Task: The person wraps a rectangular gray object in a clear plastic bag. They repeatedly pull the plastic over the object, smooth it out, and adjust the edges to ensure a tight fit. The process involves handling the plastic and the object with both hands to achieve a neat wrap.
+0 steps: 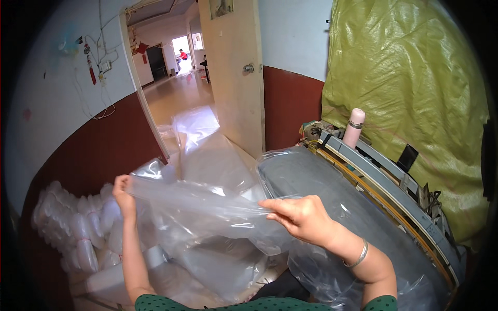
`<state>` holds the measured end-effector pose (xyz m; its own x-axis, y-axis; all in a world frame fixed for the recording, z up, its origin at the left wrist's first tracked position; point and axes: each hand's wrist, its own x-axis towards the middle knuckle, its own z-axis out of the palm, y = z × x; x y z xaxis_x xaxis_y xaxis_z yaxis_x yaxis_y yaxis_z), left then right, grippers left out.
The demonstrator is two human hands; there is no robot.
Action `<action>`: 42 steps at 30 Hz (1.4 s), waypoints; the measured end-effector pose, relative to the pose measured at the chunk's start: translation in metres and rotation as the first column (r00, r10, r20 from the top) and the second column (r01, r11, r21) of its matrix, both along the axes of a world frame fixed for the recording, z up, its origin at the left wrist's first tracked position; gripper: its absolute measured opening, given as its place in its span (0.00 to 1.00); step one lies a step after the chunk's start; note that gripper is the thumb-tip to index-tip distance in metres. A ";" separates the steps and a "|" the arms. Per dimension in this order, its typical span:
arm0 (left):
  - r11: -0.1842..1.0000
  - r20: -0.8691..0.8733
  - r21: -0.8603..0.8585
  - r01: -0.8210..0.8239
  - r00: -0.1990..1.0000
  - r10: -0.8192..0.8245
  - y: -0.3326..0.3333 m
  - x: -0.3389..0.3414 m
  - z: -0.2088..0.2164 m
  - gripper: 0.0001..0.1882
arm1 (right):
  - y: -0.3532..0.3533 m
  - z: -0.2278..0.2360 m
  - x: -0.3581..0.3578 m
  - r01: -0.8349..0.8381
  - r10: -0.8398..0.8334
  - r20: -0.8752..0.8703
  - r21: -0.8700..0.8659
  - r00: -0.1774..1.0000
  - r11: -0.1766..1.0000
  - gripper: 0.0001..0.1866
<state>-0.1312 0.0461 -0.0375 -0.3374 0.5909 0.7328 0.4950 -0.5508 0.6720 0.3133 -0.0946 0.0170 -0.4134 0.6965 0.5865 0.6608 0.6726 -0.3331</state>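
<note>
A large sheet of clear plastic film [207, 207] hangs stretched between my two hands. At its upper left corner, my left hand [124, 197] is closed on the edge. On the other side my right hand [306, 220], with a bangle at the wrist, pinches the film between thumb and fingers. Below my hands the film falls in loose folds toward my lap. More clear film drapes over a long grey work surface [332, 192] at my right. Whether that film joins the piece I hold, I cannot tell.
Bundled plastic rolls [83, 233] pile up at the left wall. A machine with a grey rail [384, 189] runs along the right, carrying a pink flask [354, 129] and a dark phone [407, 157]. Behind hangs a yellow-green tarp [399, 78]. An open door [236, 67] stands ahead; someone in red [182, 54] is far beyond.
</note>
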 end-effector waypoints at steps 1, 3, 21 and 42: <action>0.997 0.112 0.071 0.004 0.994 -0.012 -0.003 -0.003 0.012 0.05 | -0.003 0.012 -0.002 -0.006 0.004 -0.013 -0.192 1.000 0.981 0.15; 0.982 0.193 0.159 0.100 0.972 -0.131 -0.013 0.023 0.034 0.07 | 0.001 0.019 0.004 0.001 0.061 0.142 -0.400 0.988 0.917 0.20; 0.923 0.006 0.017 -0.385 0.923 0.385 -0.025 -0.119 -0.071 0.09 | 0.013 0.016 0.069 0.505 -0.586 0.027 0.477 0.810 0.720 0.14; 0.810 0.212 -0.494 -0.314 0.861 0.463 -0.152 -0.268 -0.228 0.25 | 0.006 0.074 0.052 -0.260 -0.108 0.370 0.804 0.923 0.535 0.19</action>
